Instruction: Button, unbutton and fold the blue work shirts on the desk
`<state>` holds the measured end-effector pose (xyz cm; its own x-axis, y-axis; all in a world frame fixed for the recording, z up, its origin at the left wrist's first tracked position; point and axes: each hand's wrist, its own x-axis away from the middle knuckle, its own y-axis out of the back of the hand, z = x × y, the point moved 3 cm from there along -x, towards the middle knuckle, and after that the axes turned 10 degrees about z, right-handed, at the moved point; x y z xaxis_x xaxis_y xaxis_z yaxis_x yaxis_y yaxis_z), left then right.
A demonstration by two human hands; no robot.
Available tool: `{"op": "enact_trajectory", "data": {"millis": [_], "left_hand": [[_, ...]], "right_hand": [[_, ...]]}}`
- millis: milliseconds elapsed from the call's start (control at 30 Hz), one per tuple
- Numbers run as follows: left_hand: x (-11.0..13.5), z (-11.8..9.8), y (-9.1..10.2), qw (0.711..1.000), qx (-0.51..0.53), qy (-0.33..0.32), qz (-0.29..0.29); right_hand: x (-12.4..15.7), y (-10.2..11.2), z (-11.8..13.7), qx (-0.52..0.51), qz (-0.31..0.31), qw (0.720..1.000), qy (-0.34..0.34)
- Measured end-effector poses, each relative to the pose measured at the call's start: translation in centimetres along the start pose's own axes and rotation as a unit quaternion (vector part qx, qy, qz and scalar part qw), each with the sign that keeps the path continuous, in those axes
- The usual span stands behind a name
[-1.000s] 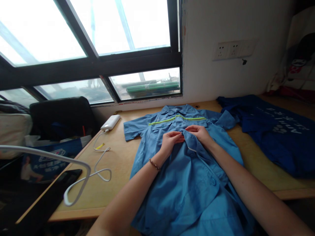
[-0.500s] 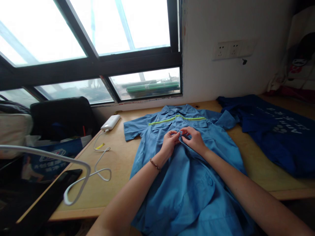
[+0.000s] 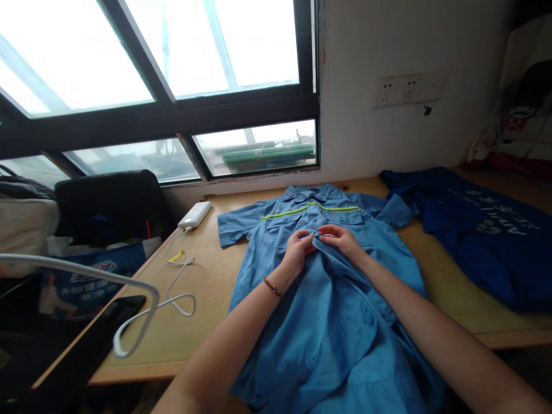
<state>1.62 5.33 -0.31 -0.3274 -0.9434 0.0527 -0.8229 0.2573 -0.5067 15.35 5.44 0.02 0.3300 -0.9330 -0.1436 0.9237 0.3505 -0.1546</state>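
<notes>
A light blue short-sleeved work shirt point(image 3: 328, 322) with a yellow-green chest stripe lies front up on the wooden table point(image 3: 207, 287), collar toward the window. My left hand point(image 3: 298, 250) and my right hand point(image 3: 343, 240) meet at the shirt's front opening just below the chest pockets. Both pinch the fabric edges there, fingers curled and pressed together. A beaded bracelet circles my left wrist.
A dark blue printed garment point(image 3: 478, 230) lies at the right. A white power bank point(image 3: 195, 215) with a looping white cable point(image 3: 179, 287) sits at the left. A white curved bar point(image 3: 86, 279), a black bag point(image 3: 107, 201) and a dark tablet point(image 3: 86, 339) stand off the left edge.
The right hand let the raised flap of the shirt front down and drew in to the left hand; both now pinch the front opening together. The shirt front lies flatter.
</notes>
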Motion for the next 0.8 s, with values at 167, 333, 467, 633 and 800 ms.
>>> {"op": "enact_trajectory", "data": {"millis": [167, 333, 467, 633, 800], "left_hand": [[0.0, -0.2, -0.3, 0.999, 0.016, 0.042, 0.020], [0.1, 0.0, -0.2, 0.999, 0.027, 0.033, 0.031], [0.1, 0.1, -0.1, 0.999, 0.025, 0.039, 0.021], [0.0, -0.1, 0.1, 0.999, -0.032, 0.031, 0.016], [0.1, -0.3, -0.2, 0.993, -0.097, -0.029, 0.056]], "right_hand": [[-0.1, 0.5, -0.5, -0.006, -0.028, 1.000, -0.005], [-0.2, 0.8, -0.8, -0.026, -0.038, 0.999, -0.015], [0.0, 0.7, -0.6, -0.013, -0.040, 0.999, -0.011], [0.3, 0.0, 0.0, 0.068, -0.027, 0.997, 0.009], [0.3, 0.0, 0.4, 0.155, -0.043, 0.985, 0.067]]}}
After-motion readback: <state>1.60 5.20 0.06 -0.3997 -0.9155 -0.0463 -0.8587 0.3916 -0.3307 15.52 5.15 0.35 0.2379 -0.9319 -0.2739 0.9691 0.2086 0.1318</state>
